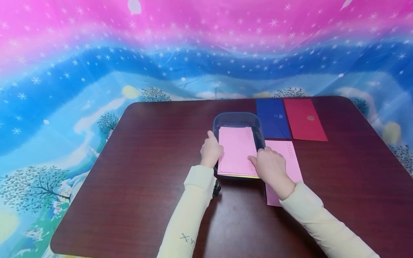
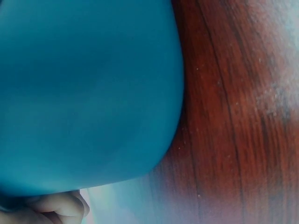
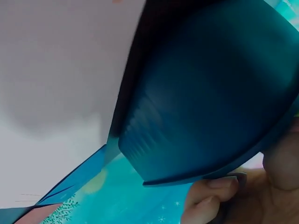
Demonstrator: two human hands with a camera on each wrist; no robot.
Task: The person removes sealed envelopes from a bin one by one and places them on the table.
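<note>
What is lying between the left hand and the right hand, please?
Between the left hand and the right hand is the tray, with stacked pink envelopes in it. The head view shows this.

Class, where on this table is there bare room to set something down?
Between the left sleeve and the left edge of the table; also from the red envelope and loose pink envelope to the right edge. Crowded: around the tray, with left hand, right hand and blue envelope.
</note>
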